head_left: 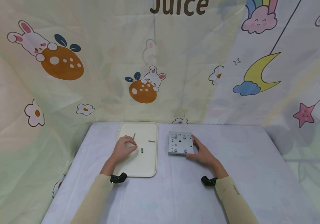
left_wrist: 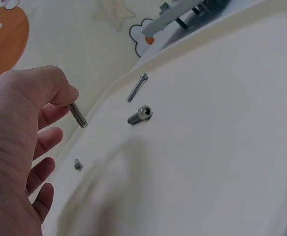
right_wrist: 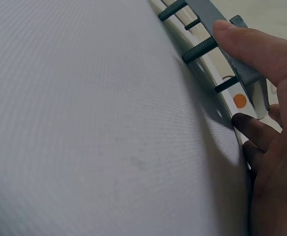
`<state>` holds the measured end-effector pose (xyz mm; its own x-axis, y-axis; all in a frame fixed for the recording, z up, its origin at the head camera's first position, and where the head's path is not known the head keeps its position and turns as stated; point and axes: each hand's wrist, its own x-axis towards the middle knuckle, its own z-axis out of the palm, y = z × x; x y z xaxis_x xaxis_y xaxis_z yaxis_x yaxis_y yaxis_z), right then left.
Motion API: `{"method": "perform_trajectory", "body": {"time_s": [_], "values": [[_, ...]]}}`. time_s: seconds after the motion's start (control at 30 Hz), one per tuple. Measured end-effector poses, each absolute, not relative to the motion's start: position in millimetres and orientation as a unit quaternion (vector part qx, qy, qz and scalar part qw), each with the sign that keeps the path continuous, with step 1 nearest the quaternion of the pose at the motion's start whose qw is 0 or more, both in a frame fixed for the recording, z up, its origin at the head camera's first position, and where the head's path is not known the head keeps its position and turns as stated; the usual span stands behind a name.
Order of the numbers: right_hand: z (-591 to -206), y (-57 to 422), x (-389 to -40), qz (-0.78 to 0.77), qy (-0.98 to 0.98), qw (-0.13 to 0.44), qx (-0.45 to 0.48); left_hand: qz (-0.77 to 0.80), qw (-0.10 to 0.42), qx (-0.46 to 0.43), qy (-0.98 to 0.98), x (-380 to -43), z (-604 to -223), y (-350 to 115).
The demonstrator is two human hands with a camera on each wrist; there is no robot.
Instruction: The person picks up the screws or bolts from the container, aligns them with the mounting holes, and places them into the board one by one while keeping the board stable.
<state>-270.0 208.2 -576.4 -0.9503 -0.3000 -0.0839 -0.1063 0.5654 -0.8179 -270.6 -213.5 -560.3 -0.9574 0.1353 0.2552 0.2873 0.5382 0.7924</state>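
My left hand (head_left: pixel 123 149) is above the cream tray, pinching a threaded screw (left_wrist: pixel 78 115) between thumb and index finger; its head is hidden in the grip. Below lie a socket head screw (left_wrist: pixel 141 114), a longer screw (left_wrist: pixel 137 87) and another screw (left_wrist: pixel 78 164). To the right of the tray, my right hand (head_left: pixel 203 154) grips the right edge of a square grey metal plate (head_left: pixel 180 147), thumb at the near corner. Several screws sit in the plate's holes, and threaded shanks (right_wrist: pixel 200 49) stick out of its underside in the right wrist view.
The cream tray (head_left: pixel 137 168) has a low raised rim and stands on a white cloth-covered table (head_left: pixel 174 193). A printed curtain (head_left: pixel 106 62) hangs behind the table's back edge. Each wrist wears a black camera mount (head_left: pixel 118 178).
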Motion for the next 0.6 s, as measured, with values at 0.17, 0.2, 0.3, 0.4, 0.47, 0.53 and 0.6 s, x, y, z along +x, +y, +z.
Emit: {"method": "perform_trajectory", "body": {"time_s": [0.17, 0.2, 0.3, 0.4, 0.47, 0.53, 0.6], "values": [[-573.3, 210.6, -271.1, -0.449, 0.880, 0.100, -0.116, -0.504, 0.055, -0.101, -0.856, -272.5, -551.3, -190.1], [-572.5, 211.1, -271.2, -0.447, 0.881, 0.099, -0.117, -0.508, 0.056, -0.100, -0.853, -273.3, -549.8, -185.1], [-571.1, 212.4, -271.5, -0.445, 0.882, 0.097, -0.118, -0.518, 0.064, -0.102, -0.847, -277.5, -547.5, -170.0], [-570.5, 212.9, -270.7, -0.451, 0.880, 0.091, -0.123, -0.520, 0.072, -0.109, -0.844, -282.7, -546.6, -154.5], [-572.0, 212.4, -270.0, -0.459, 0.876, 0.091, -0.119, -0.525, 0.078, -0.115, -0.840, -284.5, -547.1, -145.3], [-575.5, 211.8, -269.0, -0.462, 0.874, 0.093, -0.118, -0.534, 0.083, -0.115, -0.833, -283.8, -547.7, -136.8], [-581.1, 210.9, -267.9, -0.461, 0.875, 0.099, -0.115, -0.543, 0.087, -0.111, -0.828, -281.2, -550.4, -129.6]]}}
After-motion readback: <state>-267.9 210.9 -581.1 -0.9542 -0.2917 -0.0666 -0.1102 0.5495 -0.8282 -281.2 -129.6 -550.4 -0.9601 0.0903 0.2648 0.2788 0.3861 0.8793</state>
